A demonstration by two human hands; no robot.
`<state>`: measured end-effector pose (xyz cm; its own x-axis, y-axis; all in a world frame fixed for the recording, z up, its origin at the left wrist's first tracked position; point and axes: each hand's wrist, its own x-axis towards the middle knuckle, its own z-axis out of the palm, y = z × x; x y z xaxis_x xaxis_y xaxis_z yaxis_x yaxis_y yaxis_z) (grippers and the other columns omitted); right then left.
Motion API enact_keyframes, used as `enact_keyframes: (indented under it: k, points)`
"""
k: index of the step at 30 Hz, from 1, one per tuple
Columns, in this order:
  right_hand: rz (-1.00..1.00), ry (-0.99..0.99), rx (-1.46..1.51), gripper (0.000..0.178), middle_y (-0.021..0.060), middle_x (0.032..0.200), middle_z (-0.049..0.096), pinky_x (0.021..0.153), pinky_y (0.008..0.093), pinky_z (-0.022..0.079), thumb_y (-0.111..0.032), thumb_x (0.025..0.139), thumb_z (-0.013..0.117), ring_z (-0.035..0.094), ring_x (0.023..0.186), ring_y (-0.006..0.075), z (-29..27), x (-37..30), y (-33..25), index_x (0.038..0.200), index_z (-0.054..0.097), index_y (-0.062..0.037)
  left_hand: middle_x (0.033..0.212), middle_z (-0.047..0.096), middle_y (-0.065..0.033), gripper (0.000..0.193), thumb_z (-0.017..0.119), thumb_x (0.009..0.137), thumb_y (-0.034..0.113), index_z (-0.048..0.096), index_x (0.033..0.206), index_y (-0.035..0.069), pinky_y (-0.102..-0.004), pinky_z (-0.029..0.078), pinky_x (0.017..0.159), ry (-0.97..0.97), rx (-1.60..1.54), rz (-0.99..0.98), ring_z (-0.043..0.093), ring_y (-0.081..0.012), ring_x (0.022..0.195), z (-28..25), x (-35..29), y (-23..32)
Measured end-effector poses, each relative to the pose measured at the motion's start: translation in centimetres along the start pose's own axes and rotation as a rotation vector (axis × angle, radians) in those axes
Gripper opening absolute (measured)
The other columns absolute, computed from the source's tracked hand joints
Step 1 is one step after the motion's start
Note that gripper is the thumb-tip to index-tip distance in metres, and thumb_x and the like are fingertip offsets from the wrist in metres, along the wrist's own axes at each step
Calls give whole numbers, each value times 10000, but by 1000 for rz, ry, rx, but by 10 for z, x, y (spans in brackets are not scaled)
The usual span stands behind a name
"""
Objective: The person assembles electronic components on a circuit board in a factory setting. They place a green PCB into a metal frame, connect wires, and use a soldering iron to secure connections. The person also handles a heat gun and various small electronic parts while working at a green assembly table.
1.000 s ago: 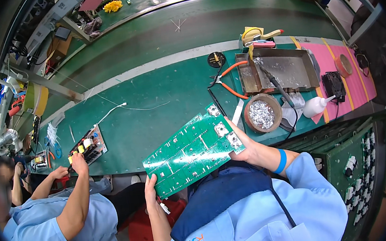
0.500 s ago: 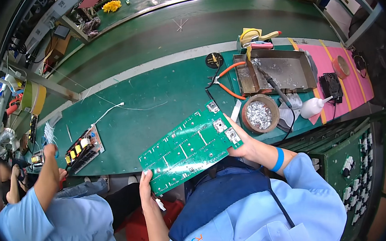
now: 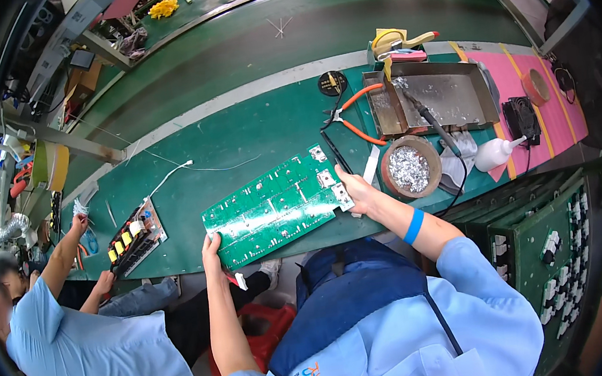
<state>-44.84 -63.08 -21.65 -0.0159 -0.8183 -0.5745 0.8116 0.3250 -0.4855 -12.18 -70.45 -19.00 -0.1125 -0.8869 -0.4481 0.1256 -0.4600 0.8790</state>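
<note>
A long green circuit board (image 3: 274,209) is held between my two hands, solder side up, over the front edge of the green bench. My left hand (image 3: 213,254) grips its left end, thumb on top. At the right end, my right hand (image 3: 360,190) is closed on the edge beside the square metal-plated pads. A white connector (image 3: 241,281) hangs under the left end near my left wrist. Just past the board's right end lies a black pen-like tool (image 3: 336,153). Farther back are orange-handled cutters (image 3: 362,131).
A round tub of metal clippings (image 3: 410,168), a metal tray (image 3: 453,98) with a soldering iron (image 3: 429,119), and a white squeeze bottle (image 3: 494,154) stand at the right. At the left, a co-worker (image 3: 95,320) sits by another circuit board (image 3: 138,242). A green rack (image 3: 542,251) stands at lower right.
My hands and the circuit board have shifted a little left, and the board's right end sits flatter. The co-worker's raised arm has lowered toward the bench.
</note>
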Motion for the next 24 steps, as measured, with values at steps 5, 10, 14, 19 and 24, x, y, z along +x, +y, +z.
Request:
enact_keyframes:
  k: [5,10,14,19,24]
  points:
    - [-562,48,-274,410,171,1063,522,907,327,362,-240,891,395,490,1022,219,-25,-51,-27,1190,355,37,959,565,-66,307,510,821,184,494,1072,9,-253,436,715,-35,92,48,547,-140,827,3,17,9]
    - [-607,294,194,337,164,958,547,785,341,463,-224,864,459,553,857,214,-78,-101,-69,1106,407,4,926,578,-48,337,526,823,247,515,1059,6,-229,429,692,-84,372,131,543,-107,786,-7,49,8]
    - [-662,322,444,351,139,946,538,774,323,467,-271,849,491,540,858,192,-112,-109,-87,1047,435,13,1014,524,-146,372,596,752,259,539,1046,39,-337,414,773,235,1567,538,522,-256,912,8,41,36]
    - [-763,336,591,331,119,936,535,765,296,469,-285,840,506,542,845,163,-132,-97,-103,1054,477,-35,975,534,-147,280,641,694,225,596,926,76,-381,385,810,224,1371,888,507,-294,917,55,50,66]
    - [-759,305,500,317,98,913,550,751,297,468,-251,852,491,551,823,159,-132,-82,-111,1100,468,-55,953,579,-77,294,676,651,255,618,905,119,-344,367,792,-215,1657,655,524,-238,936,117,108,71]
